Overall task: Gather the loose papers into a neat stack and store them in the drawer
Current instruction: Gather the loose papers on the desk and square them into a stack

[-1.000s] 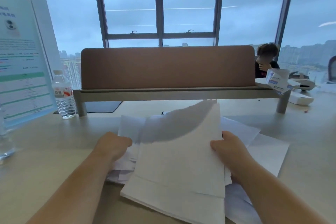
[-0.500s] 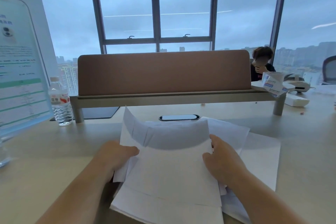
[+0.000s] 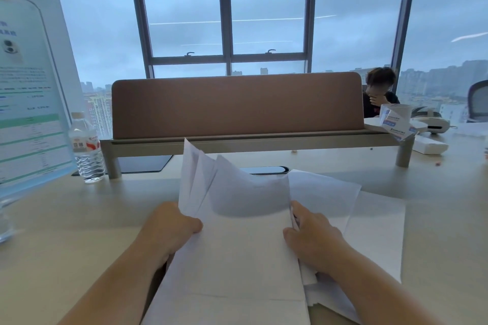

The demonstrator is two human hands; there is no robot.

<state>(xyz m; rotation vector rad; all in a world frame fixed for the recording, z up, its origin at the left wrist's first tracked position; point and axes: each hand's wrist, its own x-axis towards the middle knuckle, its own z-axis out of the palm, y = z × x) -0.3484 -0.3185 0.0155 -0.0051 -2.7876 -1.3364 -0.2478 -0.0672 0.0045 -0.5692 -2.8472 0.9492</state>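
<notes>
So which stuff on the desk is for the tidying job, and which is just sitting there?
For the job:
papers, held at the sides by the left hand and right hand
loose sheet on the right

Just sitting there:
bottle
sign
divider
box
headset

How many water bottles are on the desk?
1 for certain: a labelled water bottle stands far left, beside the divider's leg. A blurred clear object at the left edge may be another.

Papers (image 3: 237, 232) now raised, far edges fanned up.
</notes>
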